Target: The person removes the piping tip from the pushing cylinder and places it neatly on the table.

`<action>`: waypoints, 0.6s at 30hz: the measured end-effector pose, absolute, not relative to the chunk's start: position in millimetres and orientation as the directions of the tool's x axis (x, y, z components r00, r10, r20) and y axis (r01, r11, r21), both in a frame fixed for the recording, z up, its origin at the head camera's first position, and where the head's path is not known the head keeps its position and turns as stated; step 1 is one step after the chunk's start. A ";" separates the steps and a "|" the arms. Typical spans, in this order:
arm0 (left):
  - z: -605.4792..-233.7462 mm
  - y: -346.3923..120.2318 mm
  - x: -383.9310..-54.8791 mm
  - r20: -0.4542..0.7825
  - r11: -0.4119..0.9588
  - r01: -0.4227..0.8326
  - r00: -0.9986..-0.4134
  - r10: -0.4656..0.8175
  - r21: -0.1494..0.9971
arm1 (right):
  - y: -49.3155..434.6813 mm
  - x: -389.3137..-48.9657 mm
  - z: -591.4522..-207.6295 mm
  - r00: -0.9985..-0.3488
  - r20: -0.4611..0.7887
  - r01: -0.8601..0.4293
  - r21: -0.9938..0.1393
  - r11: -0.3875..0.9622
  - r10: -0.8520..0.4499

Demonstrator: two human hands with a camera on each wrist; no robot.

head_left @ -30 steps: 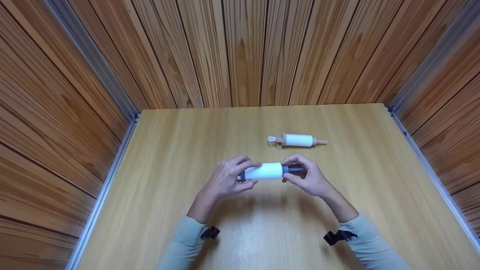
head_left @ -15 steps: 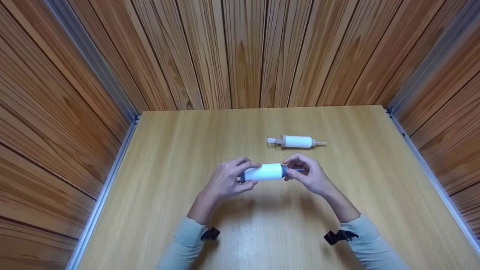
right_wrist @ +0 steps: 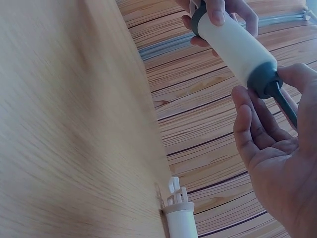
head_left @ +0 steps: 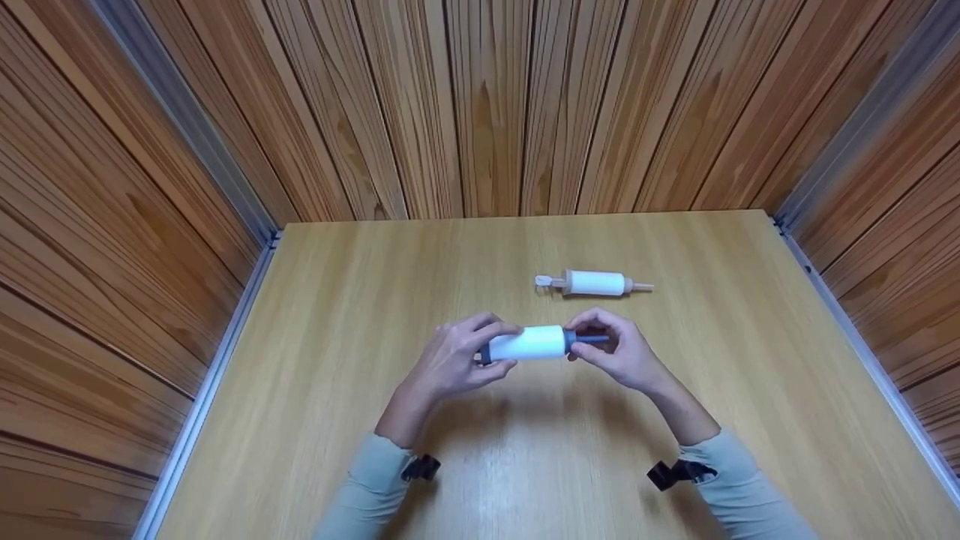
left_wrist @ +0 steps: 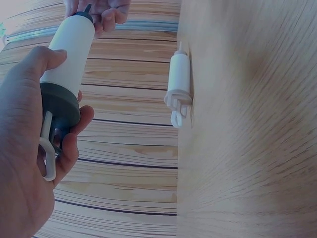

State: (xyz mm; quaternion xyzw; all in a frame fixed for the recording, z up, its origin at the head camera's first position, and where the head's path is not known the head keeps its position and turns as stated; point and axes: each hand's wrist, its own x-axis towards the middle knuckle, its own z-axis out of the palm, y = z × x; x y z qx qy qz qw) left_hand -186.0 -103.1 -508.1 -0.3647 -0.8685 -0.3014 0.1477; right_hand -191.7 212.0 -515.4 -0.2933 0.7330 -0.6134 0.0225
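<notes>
A hand balloon pump (head_left: 532,342) is held level above the table, with a white barrel, dark blue-grey end caps and a thin dark nozzle (right_wrist: 282,101) pointing right. My left hand (head_left: 448,354) grips its handle end, thumb (left_wrist: 55,58) along the barrel and fingers curled beneath the dark collar (left_wrist: 60,103). A white handle (left_wrist: 48,156) sticks out by the palm. My right hand (head_left: 619,356) pinches the nozzle-end cap (right_wrist: 262,79) between thumb and fingers, and the nozzle passes beside the palm.
A second balloon pump (head_left: 596,283), white with pinkish-beige ends, lies on the wooden table (head_left: 360,300) beyond my hands, its nozzle to the right. Wood-plank walls (head_left: 487,112) enclose the back and sides. Metal rails (head_left: 202,367) run along the table's side edges.
My right thumb and fingers shift slightly around the nozzle-end cap, covering more of the nozzle half a second ago and less now. My left hand and the pump stay in place.
</notes>
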 end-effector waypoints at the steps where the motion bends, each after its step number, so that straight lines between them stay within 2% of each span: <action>1: -508.2 -103.1 -186.1 0.479 0.551 0.723 -0.689 0.543 0.417 | 211.7 -191.7 -515.4 -0.821 0.337 -0.413 -0.908 0.072 -0.460; 7: -508.0 -103.1 -186.3 0.494 0.545 0.732 -0.680 0.542 0.410 | 211.8 -191.8 -515.3 -0.803 0.366 -0.438 -0.898 0.050 -0.471; 18: -508.8 -103.4 -186.5 0.505 0.547 0.743 -0.666 0.549 0.386 | 215.2 -191.8 -517.2 -0.826 0.336 -0.403 -0.913 0.058 -0.452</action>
